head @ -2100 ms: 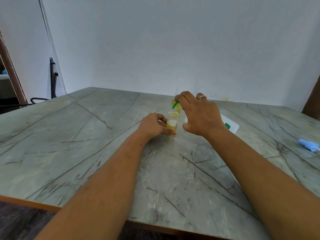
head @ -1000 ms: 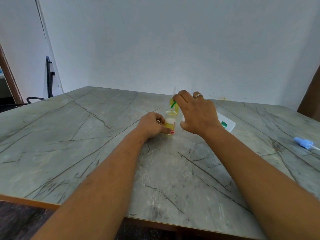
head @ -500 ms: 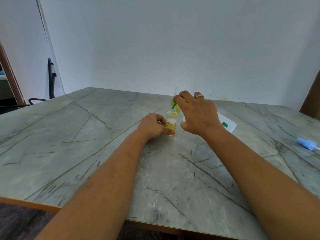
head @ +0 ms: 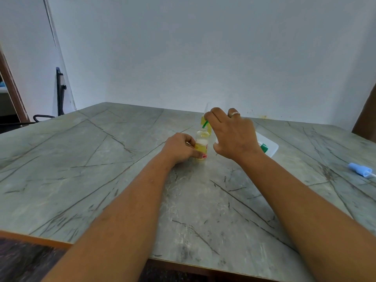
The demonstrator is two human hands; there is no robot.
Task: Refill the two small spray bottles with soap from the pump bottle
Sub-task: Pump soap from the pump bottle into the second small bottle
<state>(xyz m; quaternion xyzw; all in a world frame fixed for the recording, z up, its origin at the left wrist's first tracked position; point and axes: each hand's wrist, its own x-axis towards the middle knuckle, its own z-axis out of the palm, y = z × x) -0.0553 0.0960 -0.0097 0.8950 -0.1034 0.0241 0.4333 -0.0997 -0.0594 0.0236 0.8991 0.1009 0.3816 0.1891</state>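
Light is soft, even & a bit dim w/ a cool blue-grey cast and no clear source; the table (head: 101, 169) shows only a dull sheen & barely any shadow. Wide-angle lens bows the table's edges & stretches the forearms (head: 122, 210) toward the bottom corners. Whole frame is slightly soft: the spray bottle (head: 202, 148) label is unreadable, lower-left corner blurriest.

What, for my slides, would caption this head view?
Left hand grips a small bottle; right hand holds a green spout above it.
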